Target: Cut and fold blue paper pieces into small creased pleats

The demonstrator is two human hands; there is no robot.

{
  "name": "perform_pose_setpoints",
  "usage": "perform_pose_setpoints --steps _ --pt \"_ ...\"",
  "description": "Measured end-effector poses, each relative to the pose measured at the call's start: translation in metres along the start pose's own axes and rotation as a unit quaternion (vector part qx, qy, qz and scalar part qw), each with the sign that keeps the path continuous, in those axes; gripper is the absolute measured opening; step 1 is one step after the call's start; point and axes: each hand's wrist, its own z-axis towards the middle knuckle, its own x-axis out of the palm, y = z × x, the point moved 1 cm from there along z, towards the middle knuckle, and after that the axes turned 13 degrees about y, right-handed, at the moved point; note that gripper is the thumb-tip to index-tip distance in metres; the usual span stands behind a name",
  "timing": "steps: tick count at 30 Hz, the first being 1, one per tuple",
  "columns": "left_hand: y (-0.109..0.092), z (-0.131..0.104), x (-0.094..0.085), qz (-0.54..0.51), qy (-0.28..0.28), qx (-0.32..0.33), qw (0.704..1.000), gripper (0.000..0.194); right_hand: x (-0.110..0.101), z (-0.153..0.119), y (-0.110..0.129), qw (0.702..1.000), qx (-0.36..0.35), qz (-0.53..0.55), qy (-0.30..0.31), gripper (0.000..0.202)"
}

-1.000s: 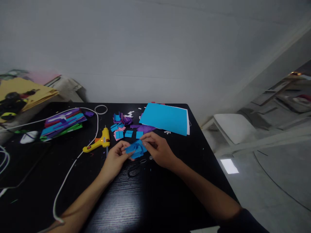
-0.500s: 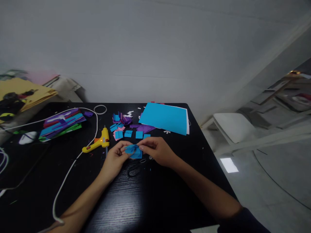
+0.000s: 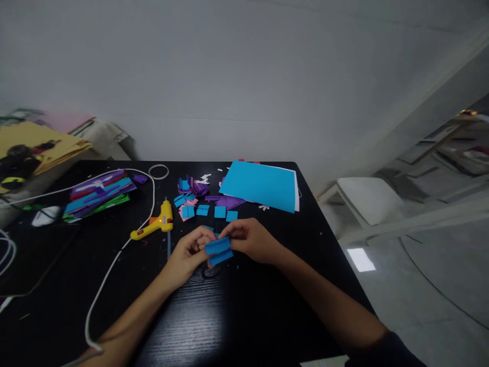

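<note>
Between both hands, above the black table, is a folded piece of blue paper [image 3: 218,246]. My left hand [image 3: 190,253] pinches it from the left, with thumb and fingers closed. On its right edge, my right hand [image 3: 250,239] grips with closed fingertips. Just beyond the hands lie several small blue paper squares [image 3: 220,212], some with a crease. Dark scissors [image 3: 210,272] rest partly hidden beneath the held paper. Left of my left hand is a yellow glue gun [image 3: 156,223] with a glue stick [image 3: 168,244] at its side.
A large blue sheet [image 3: 262,184] lies on white paper at the back right. Purple and pink folded pieces [image 3: 194,186] sit at the back middle. Coloured paper strips [image 3: 100,193] are piled at left. A white cable [image 3: 105,280] crosses the left side; a white stool [image 3: 369,199] stands right.
The blue paper has been turned in my fingers and now shows two long folded faces toward me. It sits slightly lower and further right. Both hands keep hold of it.
</note>
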Motion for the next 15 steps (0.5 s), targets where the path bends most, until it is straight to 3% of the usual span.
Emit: perform_pose_setpoints --steps 5,8,15 --pt "0.006 -0.006 0.013 -0.037 0.102 -0.057 0.992 0.024 -0.011 -0.024 -0.026 0.986 0.064 0.137 0.073 0.024" --pt "0.011 -0.008 0.021 -0.072 0.154 -0.079 0.982 0.028 -0.015 -0.031 -0.049 0.979 0.071 0.178 0.075 0.028" --pt "0.01 -0.009 0.027 -0.102 0.199 -0.076 0.972 0.031 -0.01 -0.029 -0.078 0.959 0.066 0.25 0.114 0.031"
